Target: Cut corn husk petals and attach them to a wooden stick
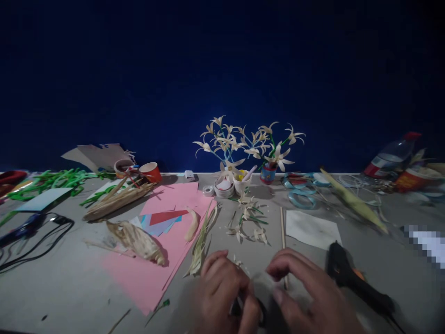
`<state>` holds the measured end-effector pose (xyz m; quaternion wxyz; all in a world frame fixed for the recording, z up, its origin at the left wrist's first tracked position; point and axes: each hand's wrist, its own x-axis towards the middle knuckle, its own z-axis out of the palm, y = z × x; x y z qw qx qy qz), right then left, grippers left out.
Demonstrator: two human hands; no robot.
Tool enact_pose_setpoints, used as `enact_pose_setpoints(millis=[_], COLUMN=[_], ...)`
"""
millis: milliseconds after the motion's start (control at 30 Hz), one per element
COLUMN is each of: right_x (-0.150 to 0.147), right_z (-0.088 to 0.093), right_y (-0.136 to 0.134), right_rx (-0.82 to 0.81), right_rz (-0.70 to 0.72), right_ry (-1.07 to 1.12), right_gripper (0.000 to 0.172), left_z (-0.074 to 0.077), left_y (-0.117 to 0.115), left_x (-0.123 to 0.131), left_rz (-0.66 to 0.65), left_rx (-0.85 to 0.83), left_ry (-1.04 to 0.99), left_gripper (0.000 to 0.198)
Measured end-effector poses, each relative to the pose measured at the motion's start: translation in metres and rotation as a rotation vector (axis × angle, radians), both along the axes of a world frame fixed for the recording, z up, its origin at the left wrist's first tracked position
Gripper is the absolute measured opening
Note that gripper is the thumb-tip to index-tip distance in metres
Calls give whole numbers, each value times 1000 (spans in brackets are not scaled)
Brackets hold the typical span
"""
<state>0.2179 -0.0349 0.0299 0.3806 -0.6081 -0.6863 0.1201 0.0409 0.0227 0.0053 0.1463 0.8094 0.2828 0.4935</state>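
Note:
My left hand (225, 292) is at the front middle, its fingers curled and partly blurred. Beneath its palm a black rounded object (262, 313) shows in part; its kind is hidden. To the right, my right hand (309, 297) has bent fingers with a gap between thumb and forefinger, and no thing shows there. A thin wooden stick (282, 232) passes behind the right fingers. Past both hands lie several small pale flowers with green stems (248, 211). Right of my right hand rests a black glue gun (351, 276), below a white sheet (313, 229).
Pink paper (153, 292) bears dried corn husks (139, 241). Pale flower bouquets (225, 144) stand at the back near a white cup (242, 185). Green wire (55, 178) and a black cable (45, 250) lie left. A bottle (392, 157) leans at far right.

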Motion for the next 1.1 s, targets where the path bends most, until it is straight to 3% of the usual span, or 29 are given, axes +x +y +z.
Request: enact_pose_setpoints(millis=[167,267,467,633,733,833,933,1000,1100], right_x=[-27,-14,16,-18,-30,-16,9,18,9], right_z=[0,-7,-8,4,0,-10,-17,-17,-13], right_y=[6,7,0,2,7,8,4,-1,-7], right_rx=[-6,1,26,-6,10,20,15,-49,-225], right_rz=[13,39,-69,2,14,18,-68,-89,-4], right_ry=[25,0,-21,80,75,46,29,120,487], right_gripper=[15,16,13,12,15,18,15,19,22], left_z=[5,4,2,6,6,3,2,2,2], left_y=[-2,-3,-2,-2,-2,-2,0,2,7], left_x=[0,-1,-2,1,1,-1,-3,-5,-9], left_rz=[-24,-20,48,17,25,31,51,54,24], left_rx=[26,31,11,33,49,61,64,85,211], left_ry=[72,64,-1,55,66,60,6,4,43], left_gripper=[25,26,23,24,24,26,27,28,30])
